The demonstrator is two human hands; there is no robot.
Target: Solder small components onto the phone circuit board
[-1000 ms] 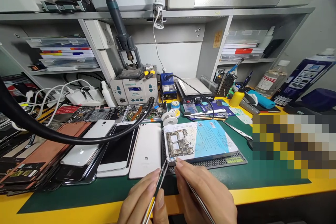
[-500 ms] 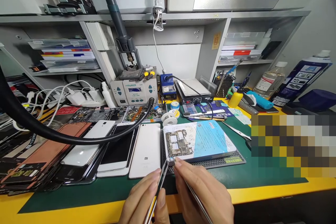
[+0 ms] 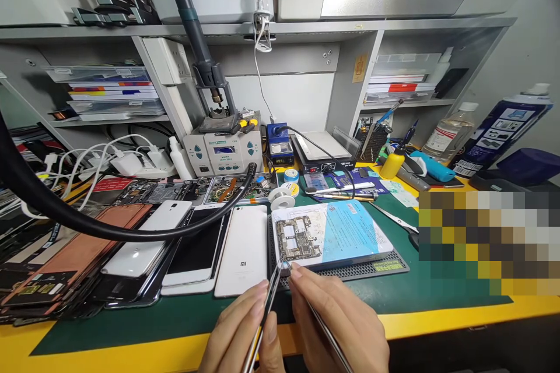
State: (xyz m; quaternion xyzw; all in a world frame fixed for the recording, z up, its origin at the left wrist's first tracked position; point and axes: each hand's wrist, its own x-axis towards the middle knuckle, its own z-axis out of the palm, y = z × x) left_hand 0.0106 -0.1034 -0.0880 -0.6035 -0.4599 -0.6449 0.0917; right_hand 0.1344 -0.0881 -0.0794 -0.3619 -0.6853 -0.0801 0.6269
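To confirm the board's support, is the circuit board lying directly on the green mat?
No, the circuit board lies on top of the blue-and-white box.

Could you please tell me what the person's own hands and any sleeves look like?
The left hand and the right hand are both bare, with no gloves or rings showing. The picture's lower edge cuts them off, so no sleeves are in view.
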